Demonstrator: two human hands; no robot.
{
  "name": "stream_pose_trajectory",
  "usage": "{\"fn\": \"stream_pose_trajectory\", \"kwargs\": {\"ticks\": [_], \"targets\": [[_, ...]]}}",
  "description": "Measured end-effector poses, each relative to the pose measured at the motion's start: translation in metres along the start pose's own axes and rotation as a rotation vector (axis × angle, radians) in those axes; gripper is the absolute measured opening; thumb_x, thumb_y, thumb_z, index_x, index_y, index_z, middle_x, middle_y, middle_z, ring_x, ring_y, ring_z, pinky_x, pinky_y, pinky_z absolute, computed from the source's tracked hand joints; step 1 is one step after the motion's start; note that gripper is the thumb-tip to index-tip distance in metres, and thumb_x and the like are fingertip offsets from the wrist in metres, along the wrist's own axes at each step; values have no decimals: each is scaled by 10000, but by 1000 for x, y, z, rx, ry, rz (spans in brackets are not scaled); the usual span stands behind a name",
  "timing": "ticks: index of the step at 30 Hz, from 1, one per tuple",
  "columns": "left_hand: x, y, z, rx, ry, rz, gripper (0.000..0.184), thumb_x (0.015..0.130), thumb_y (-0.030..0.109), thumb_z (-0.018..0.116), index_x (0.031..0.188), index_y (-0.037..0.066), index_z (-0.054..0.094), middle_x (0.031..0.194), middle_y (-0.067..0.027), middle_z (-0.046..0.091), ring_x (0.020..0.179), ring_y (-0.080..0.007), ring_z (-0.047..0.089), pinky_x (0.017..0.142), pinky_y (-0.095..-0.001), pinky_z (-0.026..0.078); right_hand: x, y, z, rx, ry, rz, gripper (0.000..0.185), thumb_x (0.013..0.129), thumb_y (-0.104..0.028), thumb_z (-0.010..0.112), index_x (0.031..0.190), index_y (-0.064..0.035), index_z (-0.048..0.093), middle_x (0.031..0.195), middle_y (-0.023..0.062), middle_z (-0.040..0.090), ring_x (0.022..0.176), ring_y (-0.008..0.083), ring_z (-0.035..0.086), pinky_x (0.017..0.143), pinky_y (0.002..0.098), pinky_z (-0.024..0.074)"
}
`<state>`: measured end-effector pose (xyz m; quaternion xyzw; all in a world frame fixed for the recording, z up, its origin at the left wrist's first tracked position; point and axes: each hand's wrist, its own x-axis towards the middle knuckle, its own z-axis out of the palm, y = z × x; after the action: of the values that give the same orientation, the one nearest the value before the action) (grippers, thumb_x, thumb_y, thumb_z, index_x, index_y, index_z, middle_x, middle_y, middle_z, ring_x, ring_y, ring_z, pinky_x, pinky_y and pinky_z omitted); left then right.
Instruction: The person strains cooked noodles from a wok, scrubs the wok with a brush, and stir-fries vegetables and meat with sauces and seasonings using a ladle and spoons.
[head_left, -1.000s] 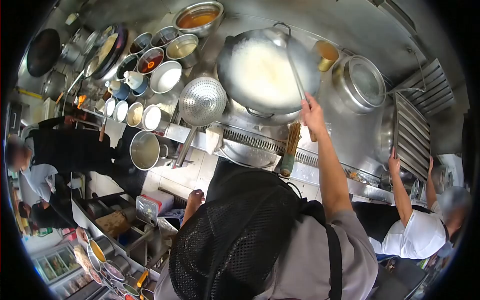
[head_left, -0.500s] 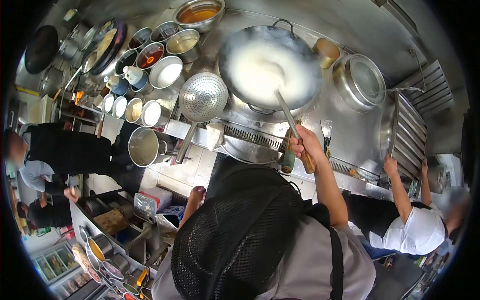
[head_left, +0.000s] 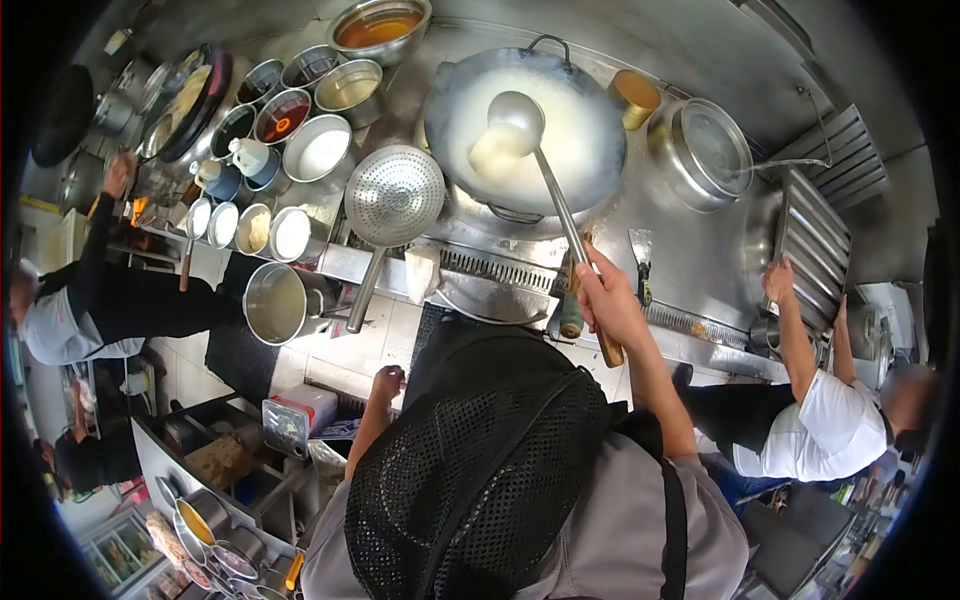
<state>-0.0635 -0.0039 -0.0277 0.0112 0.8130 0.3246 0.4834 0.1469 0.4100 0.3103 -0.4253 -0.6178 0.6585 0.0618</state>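
My right hand (head_left: 609,294) is wrapped round the wooden-ended handle of a long steel ladle (head_left: 560,200). The ladle's bowl is raised over a large wok (head_left: 440,150), tilted, with pale milky liquid (head_left: 495,155) spilling from it. Whitish, steaming liquid fills much of the wok. Below the counter edge hangs my left hand (head_left: 389,381), fingers curled and nothing visible in them. A perforated strainer (head_left: 395,195) lies left of the wok, its handle jutting over the edge. A bottle-like green thing (head_left: 571,312) is close to my right hand.
Several seasoning containers (head_left: 318,148) and a bowl of amber liquid (head_left: 380,30) stand left. A steel pot (head_left: 275,303) sits beside the counter. At right are a lidded pot (head_left: 700,150), a scraper (head_left: 641,262) and a co-worker (head_left: 815,425) at a slatted rack (head_left: 815,265). Another person (head_left: 95,300) works left.
The ladle's bowl has risen out of the liquid and tipped, pouring. My right hand has shifted slightly left and down. The person at left has raised an arm to the back counter.
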Motion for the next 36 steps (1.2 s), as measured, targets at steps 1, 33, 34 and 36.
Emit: {"fn": "stream_pose_trajectory", "kwargs": {"ticks": [1,33,34,36], "targets": [[-6,5,-1,81,-25,20,191,925,169,630,1078,58,660,770,-70,685,659,-156,685,468,-282,454,-2,2,0,-197,73,-56,521,1015,-262,534,1487,-86,404,687,69,569,521,175,553,494,325,479],[24,18,-11,176,-69,228,171,896,173,623,1024,69,668,765,-60,660,638,-154,662,468,-284,437,69,82,-60,-1020,415,-173,609,926,-234,617,1491,-294,396,977,278,665,885,462,649,785,537,508],[12,24,-12,117,-39,155,175,896,167,617,1036,72,663,768,-57,656,636,-152,658,469,-280,437,86,87,-62,-1025,417,-216,617,925,-241,615,1495,-288,384,955,269,660,866,464,650,768,546,511],[-4,30,-7,52,4,39,186,897,149,606,1060,73,652,774,-53,651,632,-151,653,472,-276,439,107,83,-67,-945,401,-313,593,922,-228,628,1481,-224,430,946,267,656,834,464,648,757,527,524]]}}
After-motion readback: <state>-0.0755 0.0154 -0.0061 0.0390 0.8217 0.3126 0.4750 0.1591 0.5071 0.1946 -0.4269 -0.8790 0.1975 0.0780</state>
